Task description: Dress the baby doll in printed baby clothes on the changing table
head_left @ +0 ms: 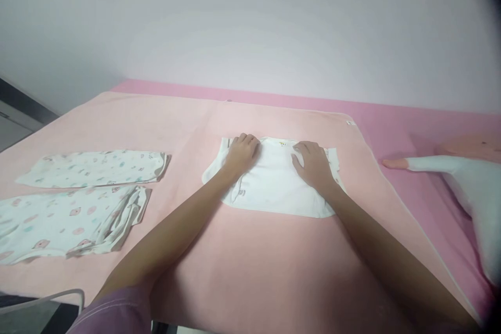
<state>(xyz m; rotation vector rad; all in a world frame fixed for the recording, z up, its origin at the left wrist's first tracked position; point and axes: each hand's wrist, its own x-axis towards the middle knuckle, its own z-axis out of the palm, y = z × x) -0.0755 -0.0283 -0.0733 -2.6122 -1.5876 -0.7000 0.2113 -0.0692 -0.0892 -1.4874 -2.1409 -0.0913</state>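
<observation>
A small white baby shirt point(279, 188) lies spread on the pink-peach blanket, its collar side away from me and a small print near the neckline. My left hand point(243, 154) rests on its upper left part, fingers bent over the cloth near the far edge. On the upper right part lies my right hand point(313, 162), palm down, with its thumb apart from the fingers. Both palms and the undersides of the fingers are hidden, and parts of the side edges are covered by my hands and forearms.
Two folded printed baby garments, one patterned point(97, 167) and one with pinkish animal prints point(66, 224), lie to the left on the blanket point(188, 120). What looks like a doll in white clothing point(469, 182) lies at right on a pink surface point(407, 135). A pale cable point(50, 297) curves at lower left.
</observation>
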